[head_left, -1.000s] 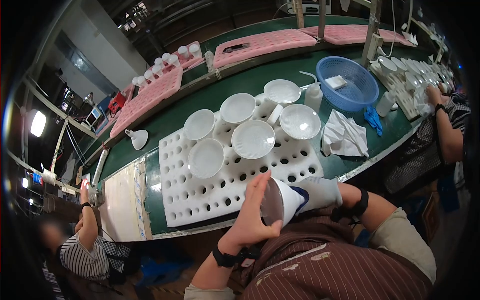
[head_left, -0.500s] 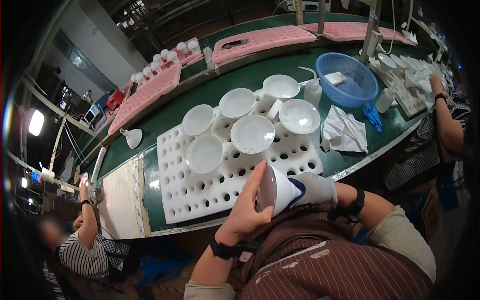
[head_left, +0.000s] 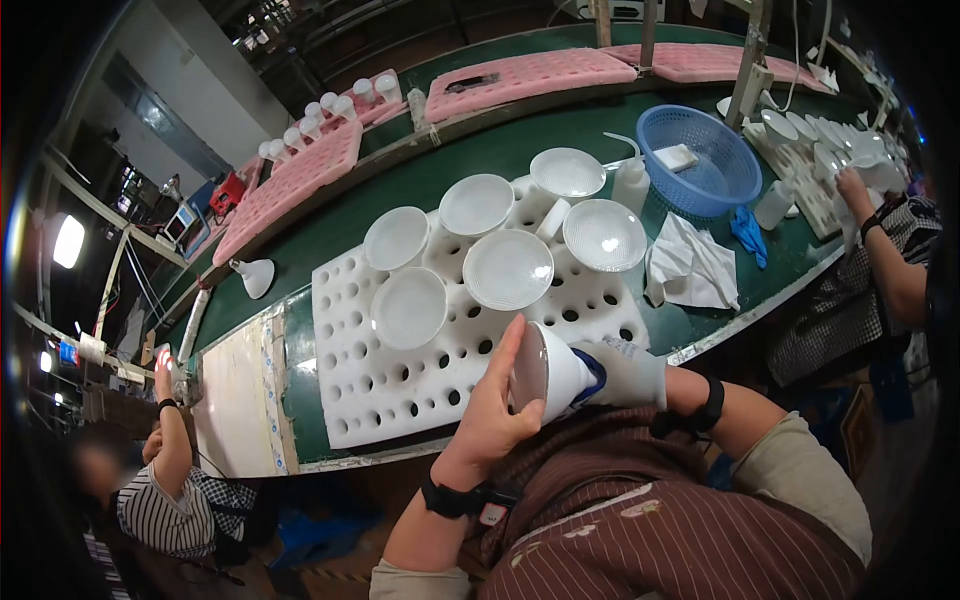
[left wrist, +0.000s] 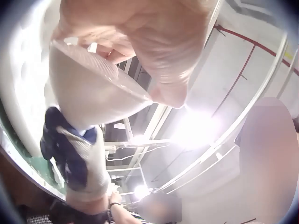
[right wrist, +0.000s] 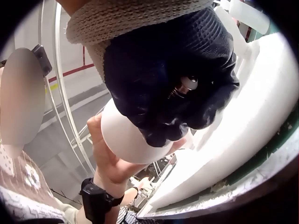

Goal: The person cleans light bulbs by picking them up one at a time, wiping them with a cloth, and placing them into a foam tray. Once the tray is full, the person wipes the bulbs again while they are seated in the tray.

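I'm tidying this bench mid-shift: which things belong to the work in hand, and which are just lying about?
In hand: lamp, left hand, gloved right hand, foam tray, five lamps seated in it.
Lying about: blue basket, white cloth, squeeze bottle, blue rag.

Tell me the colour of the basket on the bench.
Blue basket, clearest in the head view.

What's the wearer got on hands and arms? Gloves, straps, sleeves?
Left hand bare, with a black wrist strap carrying a small red-marked unit. Right hand in a pale knit glove with dark blue coated palm, black band at the wrist. Beige sleeves.
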Demonstrator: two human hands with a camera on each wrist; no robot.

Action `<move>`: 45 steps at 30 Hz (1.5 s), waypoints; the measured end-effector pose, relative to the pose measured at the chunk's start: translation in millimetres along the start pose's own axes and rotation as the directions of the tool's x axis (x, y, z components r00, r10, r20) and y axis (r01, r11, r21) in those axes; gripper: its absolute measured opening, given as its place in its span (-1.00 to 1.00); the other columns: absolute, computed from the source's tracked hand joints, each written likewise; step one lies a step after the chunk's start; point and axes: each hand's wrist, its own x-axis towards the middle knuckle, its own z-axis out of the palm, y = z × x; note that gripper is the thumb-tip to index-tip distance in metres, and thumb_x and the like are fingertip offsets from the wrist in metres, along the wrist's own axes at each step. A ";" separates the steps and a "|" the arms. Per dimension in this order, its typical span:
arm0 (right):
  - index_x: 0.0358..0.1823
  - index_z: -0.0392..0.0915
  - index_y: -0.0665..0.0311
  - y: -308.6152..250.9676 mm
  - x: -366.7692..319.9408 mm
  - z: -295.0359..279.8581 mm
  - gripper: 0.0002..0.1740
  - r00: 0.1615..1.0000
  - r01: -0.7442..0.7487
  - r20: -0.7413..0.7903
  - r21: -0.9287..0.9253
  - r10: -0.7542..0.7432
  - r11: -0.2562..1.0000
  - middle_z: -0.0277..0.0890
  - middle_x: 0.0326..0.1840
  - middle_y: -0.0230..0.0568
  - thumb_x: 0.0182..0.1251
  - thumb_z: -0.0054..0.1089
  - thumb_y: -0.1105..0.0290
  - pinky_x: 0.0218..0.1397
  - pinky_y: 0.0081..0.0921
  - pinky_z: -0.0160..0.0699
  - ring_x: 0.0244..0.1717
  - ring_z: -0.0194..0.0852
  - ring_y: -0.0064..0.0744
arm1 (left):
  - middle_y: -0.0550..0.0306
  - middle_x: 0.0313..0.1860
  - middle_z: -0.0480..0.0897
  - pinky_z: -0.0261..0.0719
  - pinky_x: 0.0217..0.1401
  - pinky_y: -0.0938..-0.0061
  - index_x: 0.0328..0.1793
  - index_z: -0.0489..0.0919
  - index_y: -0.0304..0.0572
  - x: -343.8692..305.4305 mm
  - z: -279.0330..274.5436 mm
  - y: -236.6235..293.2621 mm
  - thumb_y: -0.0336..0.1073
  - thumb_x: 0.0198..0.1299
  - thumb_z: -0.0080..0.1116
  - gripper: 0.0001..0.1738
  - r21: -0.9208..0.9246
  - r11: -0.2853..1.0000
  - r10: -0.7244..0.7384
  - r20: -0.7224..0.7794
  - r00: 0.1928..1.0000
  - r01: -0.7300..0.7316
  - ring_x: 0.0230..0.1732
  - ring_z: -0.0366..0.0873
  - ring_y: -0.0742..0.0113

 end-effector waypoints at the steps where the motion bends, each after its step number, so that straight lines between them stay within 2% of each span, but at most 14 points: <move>1: 0.14 0.47 0.21 8.1 1.5 1.5 -0.40 0.999 0.029 0.013 0.042 -0.030 0.999 0.61 -0.01 0.00 0.06 0.40 0.17 0.09 -0.28 0.49 0.00 0.58 0.03 | -0.09 0.61 -0.07 -0.16 0.59 0.34 0.64 -0.17 -0.18 -0.7 -2.0 -1.4 -0.42 -0.18 0.11 0.16 0.054 0.998 0.009 0.036 0.999 -0.010 0.62 -0.12 0.13; 5: 0.18 0.45 0.19 30.9 6.0 7.1 -0.37 0.999 0.049 0.009 0.083 -0.050 0.995 0.61 -0.01 -0.01 0.07 0.39 0.15 0.11 -0.30 0.47 0.01 0.57 0.02 | -0.10 0.62 -0.10 -0.23 0.60 0.34 0.64 -0.19 -0.20 1.6 -10.0 -6.9 -0.45 -0.18 0.09 0.16 0.210 0.976 0.033 0.125 0.992 -0.059 0.64 -0.20 0.12; 9: 0.19 0.45 0.17 34.5 10.2 5.4 -0.37 0.999 -0.042 0.010 -0.018 0.042 0.999 0.60 0.00 0.00 0.08 0.38 0.12 0.12 -0.28 0.47 0.02 0.56 0.03 | -0.08 0.61 -0.04 -0.15 0.58 0.37 0.63 -0.15 -0.24 9.6 -13.0 -23.2 -0.46 -0.10 0.09 0.09 0.173 0.974 0.124 0.131 0.984 -0.146 0.61 -0.09 0.16; 11: 0.19 0.45 0.16 32.0 11.4 5.4 -0.37 0.999 -0.032 -0.008 -0.077 0.031 0.997 0.59 0.02 0.01 0.08 0.37 0.10 0.11 -0.26 0.47 0.02 0.56 0.05 | -0.05 0.57 0.06 0.04 0.52 0.41 0.62 -0.10 -0.29 11.5 -2.7 -18.2 -0.46 0.03 0.09 -0.01 -0.048 0.997 -0.064 -0.073 0.995 0.061 0.52 0.10 0.21; 12: 0.19 0.45 0.16 32.2 12.7 7.0 -0.37 0.999 -0.036 -0.011 -0.076 0.035 0.996 0.59 0.02 0.01 0.08 0.37 0.10 0.11 -0.26 0.47 0.02 0.56 0.05 | -0.05 0.57 0.06 0.04 0.52 0.41 0.62 -0.10 -0.29 13.4 2.1 -12.7 -0.46 0.03 0.09 -0.01 -0.049 0.997 -0.067 -0.068 0.995 0.064 0.52 0.10 0.21; 14: 0.17 0.46 0.16 34.6 12.4 10.2 -0.38 0.999 -0.050 -0.005 -0.107 0.050 0.993 0.59 0.02 0.01 0.09 0.36 0.08 0.11 -0.25 0.47 0.01 0.56 0.05 | -0.02 0.52 0.14 0.22 0.40 0.48 0.61 -0.06 -0.32 18.8 13.8 2.4 -0.45 0.13 0.08 -0.09 -0.221 0.953 -0.251 -0.202 0.947 0.205 0.41 0.24 0.28; 18: 0.16 0.47 0.16 39.8 14.8 6.1 -0.40 0.999 -0.004 0.036 -0.050 0.006 0.999 0.59 0.02 0.00 0.10 0.34 0.07 0.11 -0.26 0.47 0.01 0.56 0.05 | -0.03 0.52 0.15 0.29 0.34 0.47 0.62 -0.10 -0.30 19.7 4.8 -7.9 -0.47 0.09 0.07 -0.05 -0.203 0.951 -0.270 -0.173 0.947 0.234 0.39 0.25 0.29; 23: 0.15 0.48 0.16 29.6 15.0 -0.8 -0.41 0.991 -0.067 0.106 -0.099 0.078 0.993 0.61 -0.01 0.00 0.12 0.31 0.05 0.11 -0.26 0.47 0.01 0.56 0.04 | -0.01 0.55 0.09 0.31 0.34 0.39 0.64 -0.17 -0.22 5.7 -15.3 -30.3 -0.54 0.04 0.05 0.01 0.027 0.999 0.029 0.060 0.998 -0.031 0.41 0.24 0.27; 27: 0.16 0.48 0.14 20.6 16.2 0.6 -0.41 0.991 -0.074 0.109 -0.095 0.084 0.993 0.60 0.01 0.01 0.12 0.30 0.05 0.11 -0.25 0.47 0.02 0.56 0.05 | -0.02 0.56 0.08 0.31 0.35 0.34 0.63 -0.15 -0.22 4.2 -14.6 -26.1 -0.51 0.03 0.07 0.01 0.119 0.991 0.052 0.069 0.996 -0.060 0.43 0.21 0.22; 30: 0.16 0.48 0.14 18.2 13.0 6.1 -0.42 0.995 -0.042 0.081 -0.198 0.059 0.979 0.60 0.02 0.00 0.13 0.29 0.06 0.11 -0.25 0.47 0.03 0.55 0.05 | -0.04 0.56 0.08 0.30 0.36 0.31 0.62 -0.13 -0.26 12.7 1.8 -12.1 -0.46 0.02 0.10 0.02 -0.133 0.969 -0.227 -0.133 0.965 0.210 0.47 0.15 0.19; 33: 0.16 0.48 0.14 18.0 10.9 4.6 -0.43 0.992 -0.086 0.077 -0.203 0.103 0.975 0.60 0.01 0.01 0.14 0.28 0.07 0.12 -0.25 0.47 0.04 0.55 0.04 | -0.05 0.55 0.10 0.31 0.36 0.32 0.62 -0.11 -0.28 18.1 1.5 -17.1 -0.44 0.02 0.11 0.01 -0.236 0.945 -0.277 -0.200 0.940 0.228 0.49 0.12 0.18; 36: 0.13 0.50 0.15 20.8 13.2 -7.5 -0.43 0.992 -0.089 0.082 -0.111 0.098 0.990 0.62 -0.02 -0.02 0.09 0.35 0.10 0.12 -0.27 0.47 0.03 0.56 0.02 | -0.06 0.58 0.03 0.32 0.36 0.33 0.62 -0.14 -0.27 14.7 -6.9 -17.9 -0.48 -0.01 0.12 0.04 -0.111 0.966 -0.245 -0.094 0.965 0.234 0.52 0.06 0.18; 38: 0.09 0.53 0.15 31.1 18.5 -13.1 -0.42 0.980 -0.092 0.176 0.013 0.088 0.996 0.63 -0.03 -0.06 0.02 0.43 0.14 0.11 -0.29 0.48 0.03 0.58 -0.03 | -0.06 0.61 -0.06 0.31 0.37 0.35 0.63 -0.16 -0.25 9.3 -15.2 -27.1 -0.51 -0.06 0.13 0.09 0.099 0.994 -0.059 0.034 0.998 0.055 0.53 0.04 0.19; 45: 0.03 0.55 0.18 20.8 24.8 -17.0 -0.43 0.969 -0.131 0.201 -0.059 0.140 0.990 0.65 -0.07 -0.07 -0.03 0.48 0.15 0.10 -0.31 0.48 -0.01 0.60 -0.06 | -0.07 0.61 -0.10 0.26 0.42 0.30 0.62 -0.17 -0.29 4.4 -23.5 -31.2 -0.51 -0.06 0.15 0.09 0.111 0.991 -0.079 0.054 0.995 0.073 0.56 0.00 0.16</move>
